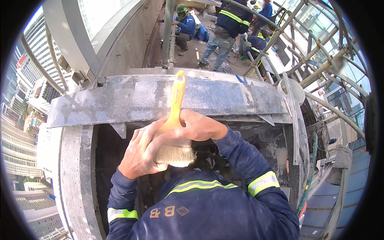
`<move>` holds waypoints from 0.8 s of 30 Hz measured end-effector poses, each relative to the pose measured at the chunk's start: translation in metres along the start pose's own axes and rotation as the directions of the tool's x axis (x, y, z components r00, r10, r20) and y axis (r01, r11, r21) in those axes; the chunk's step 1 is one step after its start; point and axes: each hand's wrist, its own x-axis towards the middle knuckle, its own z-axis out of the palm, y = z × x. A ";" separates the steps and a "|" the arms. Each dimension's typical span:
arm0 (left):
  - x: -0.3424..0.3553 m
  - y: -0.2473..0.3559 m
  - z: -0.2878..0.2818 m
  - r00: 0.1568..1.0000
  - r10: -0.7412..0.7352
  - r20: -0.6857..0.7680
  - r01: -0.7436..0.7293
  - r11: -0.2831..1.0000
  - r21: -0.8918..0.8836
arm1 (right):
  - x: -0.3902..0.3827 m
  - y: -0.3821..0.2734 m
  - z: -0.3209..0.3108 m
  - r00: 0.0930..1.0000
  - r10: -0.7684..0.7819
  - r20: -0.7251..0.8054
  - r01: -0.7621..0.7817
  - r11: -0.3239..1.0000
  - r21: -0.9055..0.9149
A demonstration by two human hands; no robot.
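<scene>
A wide flat paintbrush [175, 108] with a yellow handle is held up in front of my chest. Its handle points away from me, and its pale, dusty bristles face me. My left hand [140, 151] is closed round the brush's left side, fingers by the ferrule and bristles. From the right, my right hand [200, 127] grips the base of the handle, its fingers reaching across the ferrule. Both hands look dusty, and the ferrule is partly hidden behind them. Just beyond lies a grey speckled stone slab [116, 103], with part of the handle overlapping it.
A dark recess [256, 140] opens below the slab, with a grey side ledge [82, 176] at left. Metal scaffold tubes [320, 72] and a white bucket [294, 90] stand at right. Several people in blue work clothes [226, 36] are beyond the slab. High-rise buildings [20, 144] show far below left.
</scene>
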 end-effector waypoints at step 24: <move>0.013 -0.072 0.029 0.791 -0.477 -0.384 0.477 0.873 -0.103 | -0.296 0.034 -0.294 0.296 -0.190 -0.936 -0.729 0.589 -0.350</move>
